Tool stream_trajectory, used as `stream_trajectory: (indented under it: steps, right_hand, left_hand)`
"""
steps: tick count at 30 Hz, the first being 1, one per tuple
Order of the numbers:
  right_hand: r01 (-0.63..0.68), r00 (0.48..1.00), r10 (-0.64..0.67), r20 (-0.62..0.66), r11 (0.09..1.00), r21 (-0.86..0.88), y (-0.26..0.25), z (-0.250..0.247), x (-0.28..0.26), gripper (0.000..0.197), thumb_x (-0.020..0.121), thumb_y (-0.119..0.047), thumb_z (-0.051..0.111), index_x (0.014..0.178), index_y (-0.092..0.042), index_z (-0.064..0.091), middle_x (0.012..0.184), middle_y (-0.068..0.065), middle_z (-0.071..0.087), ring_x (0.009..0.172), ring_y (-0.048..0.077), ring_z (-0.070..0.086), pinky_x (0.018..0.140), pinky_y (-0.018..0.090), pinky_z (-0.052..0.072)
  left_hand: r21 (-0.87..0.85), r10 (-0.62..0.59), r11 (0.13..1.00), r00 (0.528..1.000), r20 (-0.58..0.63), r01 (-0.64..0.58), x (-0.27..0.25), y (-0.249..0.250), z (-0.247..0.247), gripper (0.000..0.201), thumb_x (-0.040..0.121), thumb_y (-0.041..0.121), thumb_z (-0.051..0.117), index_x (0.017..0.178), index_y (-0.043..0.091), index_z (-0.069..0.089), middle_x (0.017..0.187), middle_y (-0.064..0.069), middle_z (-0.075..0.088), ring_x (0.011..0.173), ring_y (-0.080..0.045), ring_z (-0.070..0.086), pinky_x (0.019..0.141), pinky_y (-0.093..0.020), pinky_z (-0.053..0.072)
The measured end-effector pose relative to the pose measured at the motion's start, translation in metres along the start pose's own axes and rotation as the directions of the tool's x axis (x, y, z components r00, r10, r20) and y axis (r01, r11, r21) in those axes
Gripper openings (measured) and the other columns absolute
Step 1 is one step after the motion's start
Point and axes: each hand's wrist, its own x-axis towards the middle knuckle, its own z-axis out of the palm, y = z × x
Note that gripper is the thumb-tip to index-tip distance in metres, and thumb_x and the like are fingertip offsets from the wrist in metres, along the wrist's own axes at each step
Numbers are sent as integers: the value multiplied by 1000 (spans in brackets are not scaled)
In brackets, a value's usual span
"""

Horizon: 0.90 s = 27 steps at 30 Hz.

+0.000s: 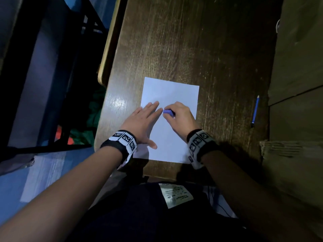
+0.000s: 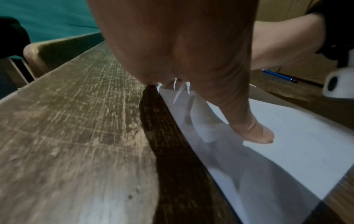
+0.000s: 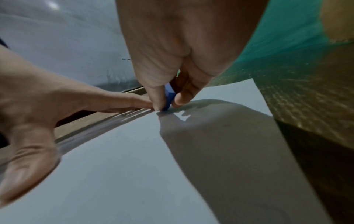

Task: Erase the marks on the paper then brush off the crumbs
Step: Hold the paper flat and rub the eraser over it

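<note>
A white sheet of paper (image 1: 170, 95) lies on the dark wooden desk (image 1: 192, 49). My left hand (image 1: 141, 123) lies flat on the sheet's left side, fingers straight and pressing it down. My right hand (image 1: 180, 117) pinches a small blue eraser (image 1: 168, 112) and holds its end against the paper just beside my left fingertips. In the right wrist view the eraser (image 3: 169, 97) sits between thumb and fingers, its tip touching the sheet (image 3: 134, 166). No marks or crumbs are plainly visible on the paper.
A blue pencil (image 1: 255, 111) lies on the desk to the right of the paper. Cardboard boxes (image 1: 297, 84) stand along the right edge. Left of the desk is a dark metal frame (image 1: 52, 75) over a blue floor.
</note>
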Motion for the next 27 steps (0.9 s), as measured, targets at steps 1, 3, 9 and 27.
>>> stream_trajectory:
  steps: [1, 3, 9, 27]
  right_hand:
    - [6, 1000, -6, 0, 1000, -6, 0, 1, 0, 15, 96, -25, 61, 107, -18, 68, 97, -2, 59, 87, 11, 57, 83, 23, 46]
    - [48, 997, -47, 56, 999, -19, 3, 9, -15, 13, 96, -21, 60, 104, -14, 68, 95, -1, 59, 87, 13, 56, 84, 27, 47]
    - [241, 942, -232, 242, 970, -10, 5, 8, -39, 7, 94, -14, 60, 97, -11, 65, 90, 1, 58, 82, 12, 51, 80, 27, 44]
    - [192, 981, -192, 13, 979, -64, -3, 28, -34, 18, 94, -12, 56, 97, -2, 71, 88, 11, 64, 83, 28, 60, 81, 40, 52]
  left_hand:
    - [-3, -9, 1000, 1000, 4, 9, 1, 0, 0, 145, 59, 73, 83, 164, 23, -4, 170, 3, -18, 157, -19, -11, 126, -40, -1]
    - [-8, -19, 1000, 1000, 10, 19, 2, 1, -2, 147, 57, 73, 84, 164, 23, -4, 169, 3, -19, 157, -18, -11, 126, -41, 0]
    - [-15, -25, 1000, 1000, 8, 25, 4, 0, -1, 152, 53, 75, 85, 163, 24, -6, 169, 5, -22, 157, -18, -11, 126, -43, 2]
    - [11, -6, 1000, 1000, 4, 6, 4, -1, 0, 152, 53, 74, 85, 163, 23, -6, 169, 3, -22, 156, -17, -12, 126, -43, 3]
